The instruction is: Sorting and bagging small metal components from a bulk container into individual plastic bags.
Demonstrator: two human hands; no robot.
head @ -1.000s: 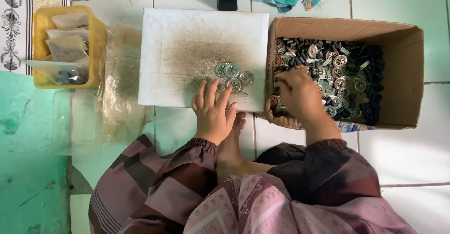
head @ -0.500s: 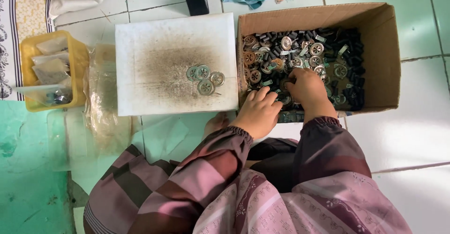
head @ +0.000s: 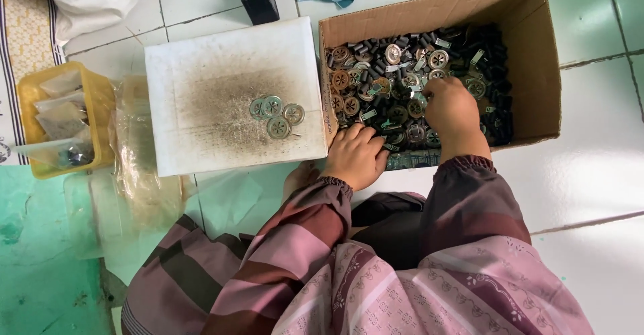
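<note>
A cardboard box [head: 530, 60] sat on the tiled floor [head: 590, 174], full of small dark and metal parts [head: 402, 73]. Beside it lay a white board [head: 221, 93] bearing four round discs [head: 276, 115]. Both hands were in the box: the left hand [head: 359, 155] at its near edge, the right hand [head: 453, 110] on the parts; whether either grip pinched anything could not be told.

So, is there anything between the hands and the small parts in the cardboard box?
Nothing visible. The left hand and right hand already rest among the round metal discs inside the open cardboard box.
</note>
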